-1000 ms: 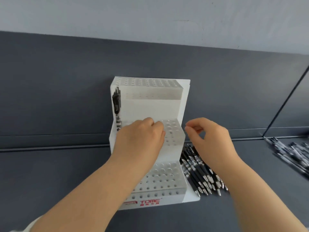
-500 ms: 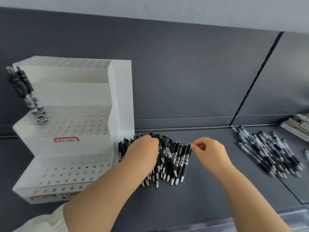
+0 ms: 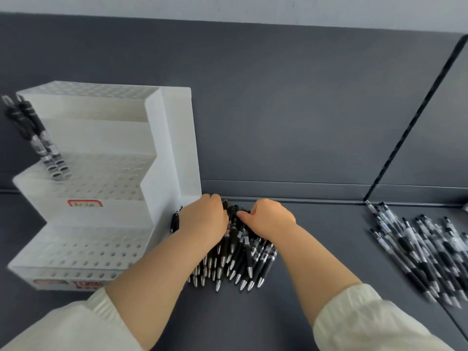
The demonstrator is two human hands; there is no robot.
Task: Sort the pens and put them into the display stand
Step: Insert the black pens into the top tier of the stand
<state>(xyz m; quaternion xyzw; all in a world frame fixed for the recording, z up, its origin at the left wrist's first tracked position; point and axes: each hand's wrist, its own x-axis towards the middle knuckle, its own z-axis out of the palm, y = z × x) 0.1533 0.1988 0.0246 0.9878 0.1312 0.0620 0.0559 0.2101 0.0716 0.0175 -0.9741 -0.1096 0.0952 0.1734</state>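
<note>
A white three-tier display stand (image 3: 106,138) with rows of holes stands at the left. A few black pens (image 3: 38,133) stick up from the left end of its middle tier. Just right of the stand lies a pile of black pens (image 3: 243,259), silver tips pointing toward me. My left hand (image 3: 205,219) lies palm down on the pile's left part, fingers curled over the pens' far ends. My right hand (image 3: 268,219) sits on the pile's right part, thumb and fingers closed on the pen tops. What the fingers enclose is hidden.
A second pile of black-and-clear pens (image 3: 425,252) lies at the far right, past a dark slanting divider line (image 3: 415,117). A grey back wall rises behind the shelf. A red-framed label (image 3: 85,203) sits on the stand's middle step.
The view has swung right, away from the stand. Both hands left the stand's middle tier, came down to the pen pile and now rest on it close together.
</note>
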